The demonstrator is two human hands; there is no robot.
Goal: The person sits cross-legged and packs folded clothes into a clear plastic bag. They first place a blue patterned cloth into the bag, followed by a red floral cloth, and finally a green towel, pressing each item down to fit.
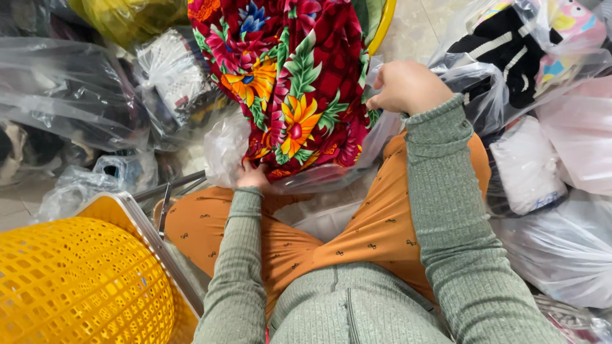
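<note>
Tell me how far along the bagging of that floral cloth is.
Done: many filled clear bags lie all round. In hand: the left hand holds the clear plastic bag from below, and the right hand grips its rim beside the red floral cloth. Left: most of the cloth stands above the bag, which is unsealed.

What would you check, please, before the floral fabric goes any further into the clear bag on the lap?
1. Left hand grips the lower edge of the floral fabric: ok, the fingers are tucked under it.
2. Right hand holds the clear bag at the fabric's right edge: ok, closed on the plastic.
3. Bag mouth open wide enough: cannot tell, the fabric hides it.
4. Fabric folded flat: not ok, it bulges and creases.
5. Yellow basket away from the left elbow: ok, it is apart from the sleeve.
6. Surrounding packed bags away from the lap: not ok, they crowd the right side.
</note>
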